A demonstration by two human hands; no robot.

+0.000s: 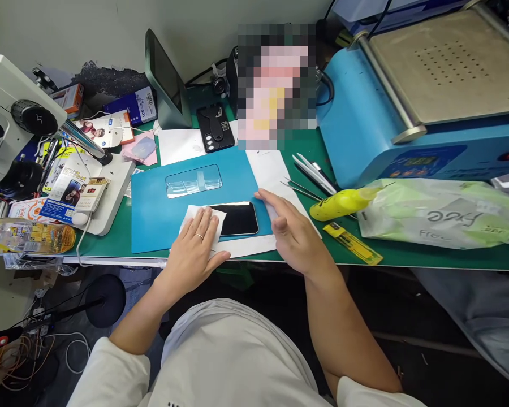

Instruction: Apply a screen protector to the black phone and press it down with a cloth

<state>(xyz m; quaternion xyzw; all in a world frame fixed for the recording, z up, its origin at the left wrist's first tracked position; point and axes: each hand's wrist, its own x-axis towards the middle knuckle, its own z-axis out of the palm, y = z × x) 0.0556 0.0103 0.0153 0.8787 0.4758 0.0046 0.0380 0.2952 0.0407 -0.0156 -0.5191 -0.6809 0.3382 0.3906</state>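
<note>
A smartphone with a dark screen lies flat on a blue mat. Over its left end is a white wipe, pressed down by my left hand, whose fingers lie flat and side by side. My right hand is by the phone's right end with fingers stretched out and thumb raised, nothing visible in it. Whether it touches the phone or mat, I cannot tell. Behind the phone rests a clear rounded-corner sheet with a dark border. White paper shows along the mat's front.
To the right are a yellow squeeze bottle, tweezers, a yellow blade case, a wipes pack and a blue heating-plate machine. A microscope stands left. A black phone case lies behind.
</note>
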